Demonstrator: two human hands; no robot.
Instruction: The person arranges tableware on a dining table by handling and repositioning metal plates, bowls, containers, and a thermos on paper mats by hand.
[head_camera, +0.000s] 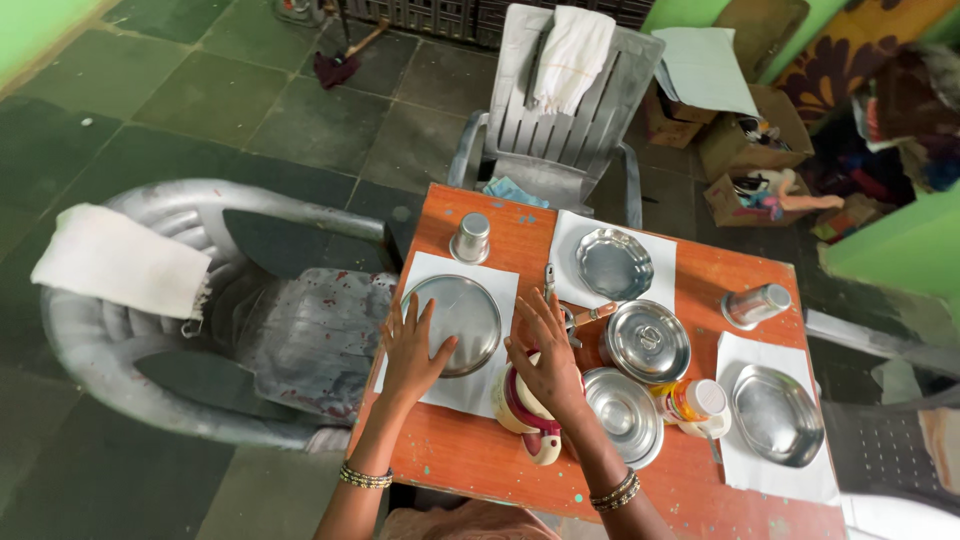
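The table looks largely laid, as far as the view shows: a round steel plate (452, 322) sits on a white paper mat (494, 290) at the near-left place; a second steel plate (614, 264) lies on a mat at the far side, and a third (777, 414) on a mat at the right edge; one steel tumbler (471, 238) stands by the first place and another (756, 305) near the third. The left hand (410, 352) lies flat and empty, fingers spread, on the near rim of the first plate; the right hand (545, 350) is open too, fingers spread, hovering over a cream and maroon casserole pot (527, 415), grasping nothing. The middle still holds a lidded steel pot (649, 341), a steel bowl (624, 414) and a jar with a white lid (692, 402); no food is on any plate. Open room is scant: the orange table (470, 460) is crowded; the first mat reaches its left edge, beside a grey plastic chair (240, 320).
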